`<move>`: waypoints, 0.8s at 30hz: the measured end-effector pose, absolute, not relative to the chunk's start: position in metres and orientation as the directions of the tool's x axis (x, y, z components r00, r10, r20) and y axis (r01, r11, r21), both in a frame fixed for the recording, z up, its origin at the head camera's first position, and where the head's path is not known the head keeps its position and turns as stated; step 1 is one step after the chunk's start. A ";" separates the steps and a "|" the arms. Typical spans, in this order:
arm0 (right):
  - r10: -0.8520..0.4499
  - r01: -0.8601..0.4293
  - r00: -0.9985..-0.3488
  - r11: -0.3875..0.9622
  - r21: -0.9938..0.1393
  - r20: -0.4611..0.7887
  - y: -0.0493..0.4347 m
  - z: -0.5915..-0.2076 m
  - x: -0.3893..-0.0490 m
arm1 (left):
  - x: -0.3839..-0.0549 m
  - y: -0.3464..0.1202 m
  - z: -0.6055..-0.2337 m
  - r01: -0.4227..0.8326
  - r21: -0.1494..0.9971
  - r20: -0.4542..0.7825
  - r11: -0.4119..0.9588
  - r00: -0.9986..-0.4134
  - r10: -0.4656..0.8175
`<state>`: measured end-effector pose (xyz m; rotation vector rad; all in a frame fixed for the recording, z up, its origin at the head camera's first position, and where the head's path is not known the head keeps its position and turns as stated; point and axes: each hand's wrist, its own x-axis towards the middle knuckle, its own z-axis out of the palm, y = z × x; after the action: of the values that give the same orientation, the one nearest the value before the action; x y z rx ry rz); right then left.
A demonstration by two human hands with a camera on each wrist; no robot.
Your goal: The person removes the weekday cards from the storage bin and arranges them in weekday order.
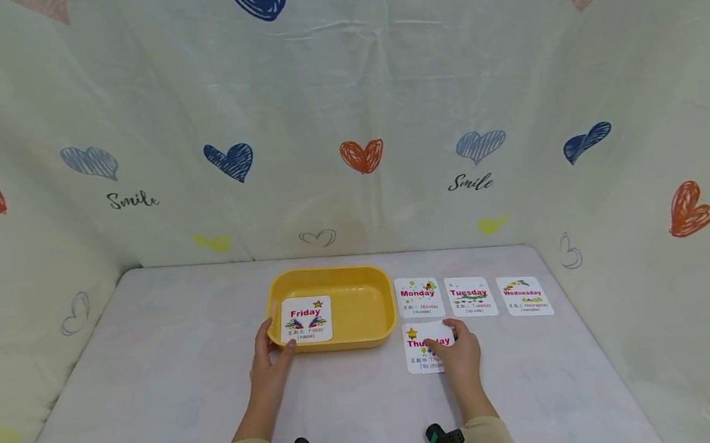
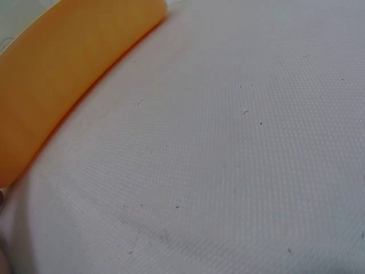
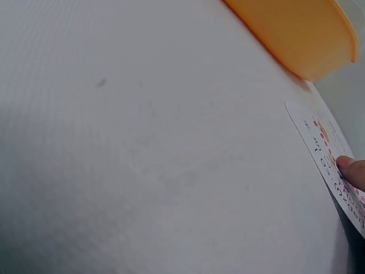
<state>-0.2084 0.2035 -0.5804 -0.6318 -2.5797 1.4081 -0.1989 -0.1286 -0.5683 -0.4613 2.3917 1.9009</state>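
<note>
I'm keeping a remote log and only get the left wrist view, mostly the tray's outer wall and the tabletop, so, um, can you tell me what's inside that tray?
Observer: In the head view, a Friday card is in the left part of the yellow tray.
Operator: Okay, and what's the right hand up to?
Observer: It holds the Thursday card, with the thumb on the printed face.
Operator: Any more cards off to the side?
Observer: Yes, the Monday card, Tuesday card and Wednesday card lie in a row to the right of the tray.
</note>
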 end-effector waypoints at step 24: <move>0.426 0.246 -0.905 0.558 -0.792 0.019 0.203 -0.581 -0.208 | -0.200 -0.127 -0.568 -0.260 0.944 -0.219 0.204 -0.954 -0.205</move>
<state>-0.2079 0.2027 -0.5806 -0.5650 -2.5835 1.2651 -0.1995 -0.1274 -0.5683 -0.4646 2.4021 1.8978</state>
